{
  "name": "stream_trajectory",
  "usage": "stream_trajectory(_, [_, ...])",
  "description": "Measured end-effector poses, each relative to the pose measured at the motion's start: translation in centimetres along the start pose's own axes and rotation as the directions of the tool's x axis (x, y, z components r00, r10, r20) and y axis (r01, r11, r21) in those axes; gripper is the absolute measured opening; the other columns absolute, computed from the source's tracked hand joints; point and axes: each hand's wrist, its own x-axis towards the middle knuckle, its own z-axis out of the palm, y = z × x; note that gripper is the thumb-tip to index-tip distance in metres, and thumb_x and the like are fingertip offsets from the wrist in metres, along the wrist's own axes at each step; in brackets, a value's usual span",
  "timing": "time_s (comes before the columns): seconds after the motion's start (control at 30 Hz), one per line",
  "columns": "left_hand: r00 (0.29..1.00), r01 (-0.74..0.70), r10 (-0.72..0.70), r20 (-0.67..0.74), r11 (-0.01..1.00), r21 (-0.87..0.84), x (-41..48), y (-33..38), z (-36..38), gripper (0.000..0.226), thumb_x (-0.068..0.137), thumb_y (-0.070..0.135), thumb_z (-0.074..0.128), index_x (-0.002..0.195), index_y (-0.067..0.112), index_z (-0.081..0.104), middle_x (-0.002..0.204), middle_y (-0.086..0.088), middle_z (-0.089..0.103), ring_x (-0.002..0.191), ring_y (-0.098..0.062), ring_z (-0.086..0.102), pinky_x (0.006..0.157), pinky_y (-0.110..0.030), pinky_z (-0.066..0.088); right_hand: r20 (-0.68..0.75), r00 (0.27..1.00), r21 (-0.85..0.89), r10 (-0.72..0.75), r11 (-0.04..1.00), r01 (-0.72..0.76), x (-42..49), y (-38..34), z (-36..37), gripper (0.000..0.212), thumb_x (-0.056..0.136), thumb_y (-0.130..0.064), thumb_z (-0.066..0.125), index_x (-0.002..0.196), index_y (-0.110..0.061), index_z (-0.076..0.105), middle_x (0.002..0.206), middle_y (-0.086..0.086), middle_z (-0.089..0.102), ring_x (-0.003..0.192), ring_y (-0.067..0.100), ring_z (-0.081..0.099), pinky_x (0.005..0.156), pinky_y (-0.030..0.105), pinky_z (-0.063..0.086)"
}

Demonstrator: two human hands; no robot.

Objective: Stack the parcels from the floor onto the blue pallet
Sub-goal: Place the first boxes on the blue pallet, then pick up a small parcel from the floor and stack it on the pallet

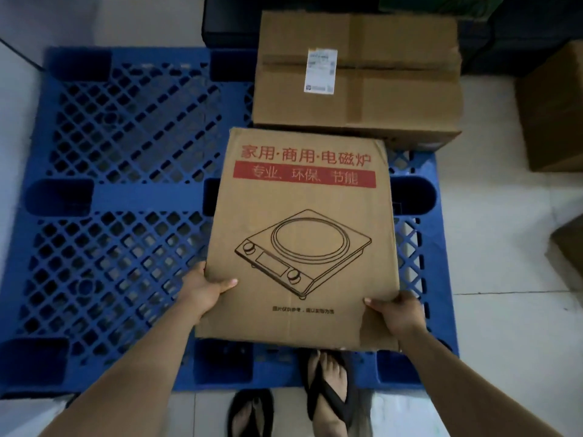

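We grip a flat printed box (301, 238) w/ left hand (202, 290) & right hand (399, 313) clamped on its near corners, above the blue pallet (126, 190); taped box (356, 77) sits at far right corner

I see only the thumb of my left hand (202, 290) and of my right hand (399, 313); the fingers are tucked under the printed parcel (303, 241). That parcel covers the pallet (126, 171) beneath it and the toes of my right foot (328, 392), so I cannot tell whether it touches the pallet. The shipping label (320, 71) on the far parcel (356, 77) is too small to read. Two boxes (552, 111) at right are cut off by the edge.
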Motion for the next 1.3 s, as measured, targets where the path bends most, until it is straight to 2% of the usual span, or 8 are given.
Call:
stream_trajectory(0.1, [0.999, -0.047, 0.047, 0.009, 0.998, 0.031, 2.9, 0.5, 1.6, 0.062, 0.083, 0.030, 0.070, 0.136, 0.009, 0.045, 0.136, -0.012, 0.053, 0.122, -0.030, 0.051, 0.098, -0.038, 0.042, -0.071, 0.997, 0.019, -0.010, 1.000, 0.012, 2.7, -1.1, 0.5, 0.060, 0.077, -0.027, 0.075, 0.127, -0.006, 0.049, 0.117, 0.014, 0.059, 0.105, 0.033, 0.055, 0.084, 0.041, 0.044])
stream_trajectory(0.23, [0.999, -0.036, 0.035, 0.022, 0.998, 0.057, 4.9, 0.1, 3.5, 0.048, 0.092, 0.027, 0.058, 0.134, 0.007, 0.048, 0.137, -0.013, 0.053, 0.122, -0.031, 0.052, 0.103, -0.040, 0.043, -0.129, 0.992, -0.001, 0.005, 1.000, -0.005, 4.7, -1.5, 0.5, 0.036, 0.087, -0.022, 0.059, 0.119, -0.006, 0.054, 0.100, 0.013, 0.057, 0.085, 0.030, 0.050, 0.072, 0.038, 0.043])
stream_trajectory(0.5, [0.981, 0.040, -0.066, 0.181, 0.989, 0.145, 5.6, -1.0, 3.4, 0.057, 0.100, 0.021, 0.038, 0.151, 0.030, 0.015, 0.158, -0.001, 0.022, 0.140, -0.027, 0.029, 0.111, -0.045, 0.030, -0.004, 0.999, 0.060, -0.054, 0.997, 0.054, 5.3, -0.6, -0.1, 0.040, 0.091, -0.014, 0.048, 0.131, -0.015, 0.049, 0.111, 0.009, 0.055, 0.093, 0.028, 0.048, 0.081, 0.039, 0.039])
stream_trajectory(0.63, [0.968, -0.042, -0.026, 0.248, 0.963, 0.265, 5.3, -0.7, 3.4, 0.055, 0.100, 0.024, 0.037, 0.151, 0.030, 0.017, 0.158, 0.000, 0.021, 0.142, -0.025, 0.027, 0.112, -0.037, 0.028, 0.022, 0.992, -0.085, -0.124, 0.988, 0.125, 5.2, -0.7, -0.8, 0.035, 0.092, -0.010, 0.046, 0.127, -0.009, 0.051, 0.124, 0.016, 0.056, 0.099, 0.031, 0.051, 0.080, 0.037, 0.041])
stream_trajectory(0.73, [0.969, -0.092, 0.013, 0.248, 0.946, 0.311, 4.9, 0.6, 3.8, 0.060, 0.101, 0.028, 0.029, 0.150, 0.034, -0.005, 0.160, -0.004, 0.010, 0.142, -0.029, 0.026, 0.110, -0.041, 0.029, 0.076, 0.980, -0.088, -0.185, 0.978, 0.191, 4.3, -0.8, -1.1, 0.029, 0.095, -0.008, 0.041, 0.121, -0.009, 0.054, 0.128, 0.019, 0.056, 0.109, 0.034, 0.053, 0.089, 0.037, 0.042])
stream_trajectory(0.83, [0.957, -0.191, 0.099, 0.272, 0.922, 0.337, 3.3, 2.6, 3.5, 0.059, 0.099, 0.014, 0.032, 0.152, 0.026, 0.007, 0.161, -0.005, 0.007, 0.146, -0.025, 0.016, 0.119, -0.038, 0.018, 0.061, 0.979, -0.306, -0.193, 0.930, 0.203, 2.2, -0.4, -2.0, 0.040, 0.096, -0.008, 0.039, 0.135, -0.002, 0.043, 0.138, 0.023, 0.047, 0.119, 0.039, 0.049, 0.100, 0.043, 0.042])
stream_trajectory(1.0, [0.920, -0.391, 0.277, 0.279, 0.719, 0.575, -4.9, 7.2, 0.5, 0.046, 0.098, 0.010, 0.035, 0.144, 0.007, 0.037, 0.154, -0.012, 0.030, 0.141, -0.027, 0.030, 0.114, -0.031, 0.024, 0.224, 0.961, -0.759, -0.164, 0.589, 0.278, -6.4, -1.1, -5.7, 0.049, 0.098, -0.016, 0.037, 0.145, -0.003, 0.031, 0.147, 0.016, 0.038, 0.124, 0.029, 0.047, 0.095, 0.032, 0.041])
stream_trajectory(1.3, [0.645, -0.694, 0.648, 0.405, 0.276, 0.665, -33.8, 20.2, -2.7, 0.033, 0.098, 0.022, 0.041, 0.117, 0.004, 0.061, 0.124, -0.016, 0.061, 0.109, -0.031, 0.056, 0.083, -0.028, 0.041, 0.125, 0.892, -0.760, -0.434, 0.536, 0.367, -29.3, -1.8, -23.9, 0.051, 0.095, -0.028, 0.049, 0.141, -0.006, 0.042, 0.144, 0.013, 0.045, 0.132, 0.029, 0.044, 0.107, 0.034, 0.037])
